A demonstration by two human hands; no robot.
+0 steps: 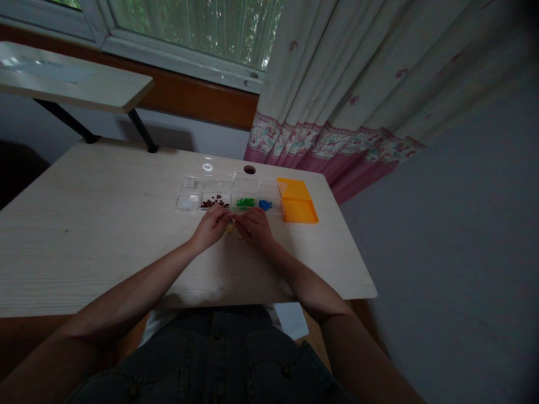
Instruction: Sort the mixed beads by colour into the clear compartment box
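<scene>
Head view: you sit at a pale wood-grain bench with both bare forearms stretched out across it. Your left hand and right hand meet near the middle of the bench, knuckles up and fingertips turned in toward each other. Between those fingertips is a small cluster of yellow pieces, low over the bench surface. Each hand's grip is drawn in narrow around the cluster, but the picture is too dim and small to tell whether either hand pinches the pieces or only touches them. Just beyond your hands lies a clear compartment box; its near row holds dark red pieces, green pieces and blue pieces. An orange tray lies just beside the box on its right. A flowered curtain hangs past the far right corner, under a window.
</scene>
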